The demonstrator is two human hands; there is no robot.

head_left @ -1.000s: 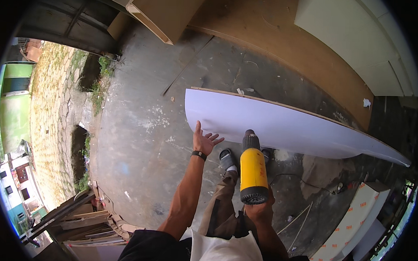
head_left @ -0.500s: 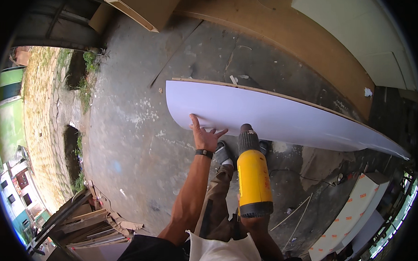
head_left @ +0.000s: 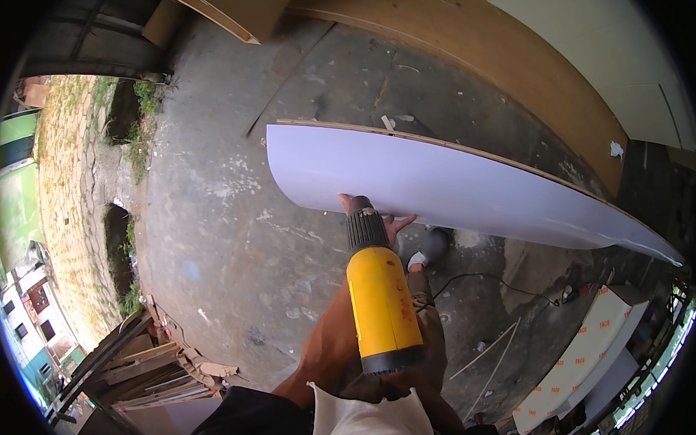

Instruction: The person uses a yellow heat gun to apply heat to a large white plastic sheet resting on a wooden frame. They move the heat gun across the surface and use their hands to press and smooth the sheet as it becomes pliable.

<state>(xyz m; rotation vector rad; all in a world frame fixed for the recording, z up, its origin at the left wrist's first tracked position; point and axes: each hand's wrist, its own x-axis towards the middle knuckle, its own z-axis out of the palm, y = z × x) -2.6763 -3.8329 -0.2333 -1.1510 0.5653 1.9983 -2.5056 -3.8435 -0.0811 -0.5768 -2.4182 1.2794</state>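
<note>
Grey concrete floor [head_left: 232, 236] fills the yard, with grass at nine o'clock. Since a moment ago the yellow heat gun [head_left: 380, 295] has swung up and now hides most of the left hand [head_left: 378, 218], whose fingers lie flat under the white board [head_left: 441, 182] at twelve o'clock. The right hand [head_left: 411, 388] at six o'clock grips the gun; its fingers are hidden.
</note>
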